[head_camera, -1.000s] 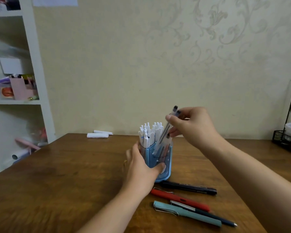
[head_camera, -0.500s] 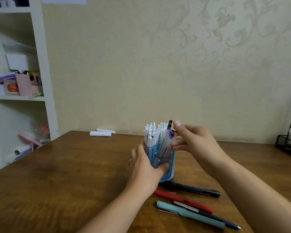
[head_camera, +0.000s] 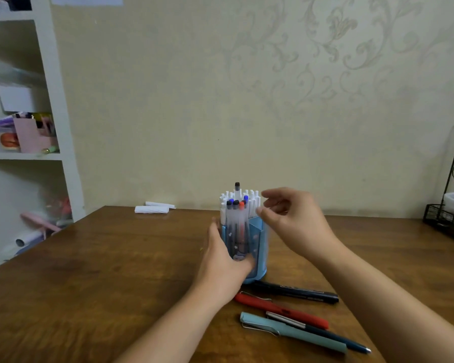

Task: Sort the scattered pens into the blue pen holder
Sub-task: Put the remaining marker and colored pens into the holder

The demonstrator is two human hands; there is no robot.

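Observation:
The blue pen holder (head_camera: 258,239) stands mid-table, packed with several white pens and clear pens with black, blue and red caps (head_camera: 237,205). My left hand (head_camera: 224,260) wraps around its near left side and grips it. Just right of the holder's top hovers my right hand (head_camera: 291,221), fingers apart and empty. On the wood in front lie a black pen (head_camera: 296,292), a red pen (head_camera: 281,309), a teal pen (head_camera: 291,332) and a dark blue pen (head_camera: 325,335).
The brown wooden table (head_camera: 102,279) meets a patterned wall. Two white rolled pieces (head_camera: 152,208) lie at its back edge. A white shelf unit (head_camera: 50,106) with clutter stands left. A black wire rack (head_camera: 446,218) with a white tray sits far right.
My right hand lowered a clear pen into the holder, let it go and drew back to the right. The left hand kept its grip on the holder.

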